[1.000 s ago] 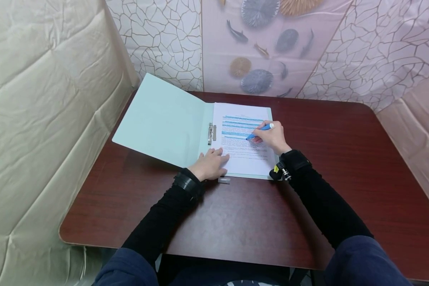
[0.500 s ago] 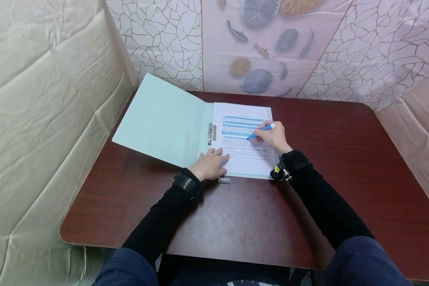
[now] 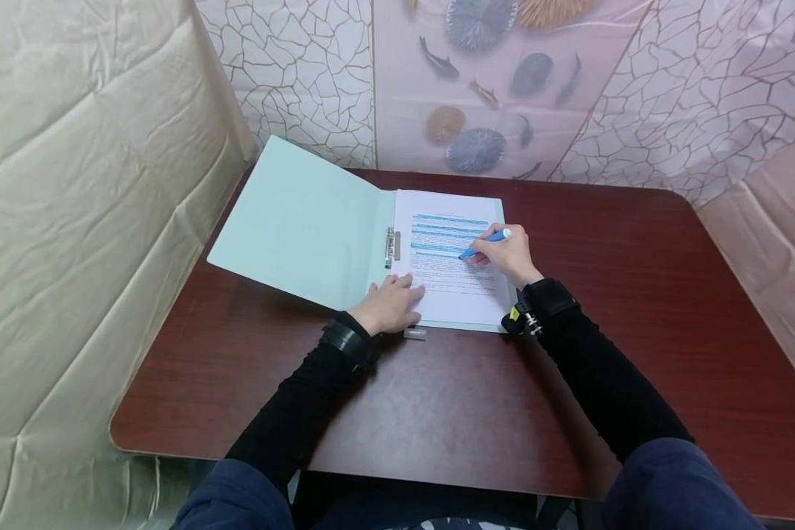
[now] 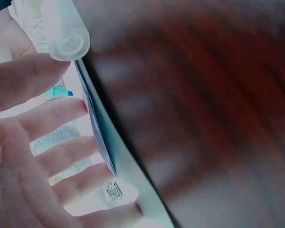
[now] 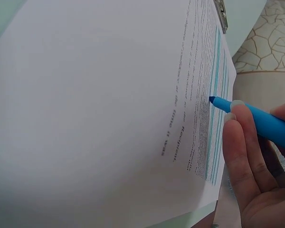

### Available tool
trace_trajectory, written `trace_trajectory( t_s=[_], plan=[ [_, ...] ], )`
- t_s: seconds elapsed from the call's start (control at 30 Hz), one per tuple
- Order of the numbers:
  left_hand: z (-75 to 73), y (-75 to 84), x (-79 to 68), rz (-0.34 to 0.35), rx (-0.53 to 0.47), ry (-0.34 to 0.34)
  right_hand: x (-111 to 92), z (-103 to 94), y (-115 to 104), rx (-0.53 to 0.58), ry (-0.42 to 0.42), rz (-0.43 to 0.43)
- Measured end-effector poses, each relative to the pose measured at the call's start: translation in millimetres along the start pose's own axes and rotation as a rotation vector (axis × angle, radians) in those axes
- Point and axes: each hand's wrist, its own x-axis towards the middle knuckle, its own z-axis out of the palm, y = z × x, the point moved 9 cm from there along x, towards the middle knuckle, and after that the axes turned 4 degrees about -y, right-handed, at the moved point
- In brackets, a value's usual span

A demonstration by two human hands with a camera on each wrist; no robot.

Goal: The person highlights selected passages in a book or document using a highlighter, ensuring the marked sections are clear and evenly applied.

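Note:
A blue highlighter [image 3: 493,238] is pinched in my right hand [image 3: 509,254], its tip touching the printed sheet [image 3: 450,305] among the text lines. Blue strokes cover several upper lines of that sheet. The sheet lies on the right side of an open pale green folder [image 3: 298,221], beside the metal clip [image 3: 389,248]. My left hand [image 3: 389,303] rests with fingers spread on the sheet's lower left corner and the folder's edge. Near its thumb, on the table, lies a translucent cap [image 3: 415,334], large in the left wrist view.
The dark red-brown table [image 3: 636,331] extends to both sides of the folder. Behind it hangs a patterned cloth [image 3: 477,88], and a cream cloth [image 3: 93,258] drapes along the left. The folder's left cover tilts up off the table.
My right hand and the highlighter have shifted slightly to the right along a text line. My left hand, the folder and the cap stay in place.

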Motion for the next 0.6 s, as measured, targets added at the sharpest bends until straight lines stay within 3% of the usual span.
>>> trace_trajectory(
  t_s=[0.6],
  plan=[
    [-0.4, 0.3, -0.6, 0.002, 0.002, 0.001, 0.7, -0.4, 2.0, 0.020, -0.010, 0.000]
  ],
)
